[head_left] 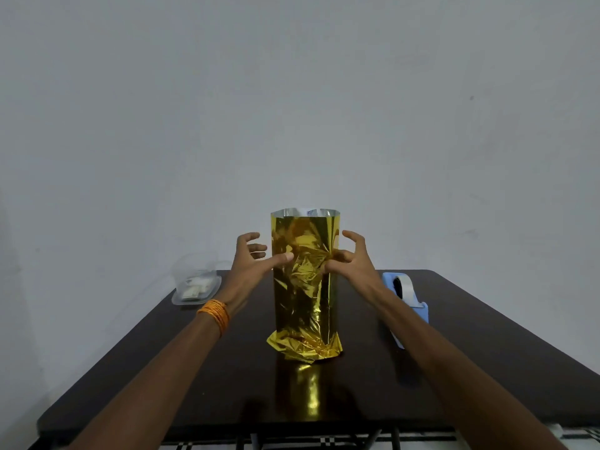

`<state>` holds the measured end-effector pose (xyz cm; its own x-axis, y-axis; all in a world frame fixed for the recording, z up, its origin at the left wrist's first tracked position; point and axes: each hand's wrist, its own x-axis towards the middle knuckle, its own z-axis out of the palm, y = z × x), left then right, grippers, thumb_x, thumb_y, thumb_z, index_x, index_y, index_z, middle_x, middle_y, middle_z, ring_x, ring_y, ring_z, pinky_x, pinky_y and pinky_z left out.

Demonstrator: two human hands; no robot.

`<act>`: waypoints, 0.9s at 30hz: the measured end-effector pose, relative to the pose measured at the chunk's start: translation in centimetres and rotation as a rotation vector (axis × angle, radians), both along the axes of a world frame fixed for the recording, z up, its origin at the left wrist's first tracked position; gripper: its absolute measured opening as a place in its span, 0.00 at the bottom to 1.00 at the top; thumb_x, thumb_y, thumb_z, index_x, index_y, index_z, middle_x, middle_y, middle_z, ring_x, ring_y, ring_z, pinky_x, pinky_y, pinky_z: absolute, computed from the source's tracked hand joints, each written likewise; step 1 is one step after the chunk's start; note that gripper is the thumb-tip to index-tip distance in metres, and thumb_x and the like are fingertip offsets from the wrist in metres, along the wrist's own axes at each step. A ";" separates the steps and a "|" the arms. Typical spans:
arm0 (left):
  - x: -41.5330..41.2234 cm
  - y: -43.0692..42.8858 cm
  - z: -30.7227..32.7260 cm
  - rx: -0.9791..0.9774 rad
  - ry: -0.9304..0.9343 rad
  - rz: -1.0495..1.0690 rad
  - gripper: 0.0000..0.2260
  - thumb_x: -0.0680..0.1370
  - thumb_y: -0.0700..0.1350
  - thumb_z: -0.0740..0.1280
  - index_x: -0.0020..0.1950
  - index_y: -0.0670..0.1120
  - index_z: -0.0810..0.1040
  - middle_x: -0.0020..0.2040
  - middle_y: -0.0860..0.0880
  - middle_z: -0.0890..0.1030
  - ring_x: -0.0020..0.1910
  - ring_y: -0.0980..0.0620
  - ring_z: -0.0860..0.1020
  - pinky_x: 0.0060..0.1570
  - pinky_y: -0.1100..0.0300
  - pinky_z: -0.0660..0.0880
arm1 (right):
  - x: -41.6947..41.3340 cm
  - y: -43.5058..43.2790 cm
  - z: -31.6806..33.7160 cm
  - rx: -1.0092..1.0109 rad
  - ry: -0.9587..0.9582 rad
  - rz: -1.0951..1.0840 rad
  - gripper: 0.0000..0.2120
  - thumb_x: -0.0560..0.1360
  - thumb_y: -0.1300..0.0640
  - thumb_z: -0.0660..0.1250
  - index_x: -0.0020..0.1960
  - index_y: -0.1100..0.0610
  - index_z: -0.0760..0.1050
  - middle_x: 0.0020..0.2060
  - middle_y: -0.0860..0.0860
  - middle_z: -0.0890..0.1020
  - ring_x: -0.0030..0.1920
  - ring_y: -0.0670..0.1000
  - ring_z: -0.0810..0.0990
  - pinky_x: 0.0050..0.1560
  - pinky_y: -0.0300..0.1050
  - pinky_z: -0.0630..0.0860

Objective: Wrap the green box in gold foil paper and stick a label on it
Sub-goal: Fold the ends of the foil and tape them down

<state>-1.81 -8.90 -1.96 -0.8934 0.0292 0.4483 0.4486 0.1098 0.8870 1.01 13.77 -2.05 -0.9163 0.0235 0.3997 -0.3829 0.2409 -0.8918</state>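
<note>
Touching upright gold foil [305, 287]: left hand [250, 264], right hand [354, 264].

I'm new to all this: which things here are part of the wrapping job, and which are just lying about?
Part of the job: gold foil parcel, touched by the left hand and pinched by the right hand; likely the tape dispenser and the clear tub of white slips, perhaps labels.
Just there: orange wristband, dark table.

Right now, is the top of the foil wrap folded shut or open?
Open. The gold foil stands upright as a tube; its top rim gapes, silver inside showing. No fold closes it.
</note>
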 end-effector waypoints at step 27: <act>5.4 5.0 0.5 0.019 0.467 0.368 0.12 0.79 0.46 0.66 0.38 0.42 0.74 0.30 0.49 0.75 0.31 0.54 0.73 0.31 0.58 0.69 | 2.5 5.7 0.0 -0.009 -0.007 -0.190 0.17 0.78 0.55 0.69 0.66 0.53 0.72 0.55 0.53 0.81 0.56 0.51 0.81 0.58 0.50 0.79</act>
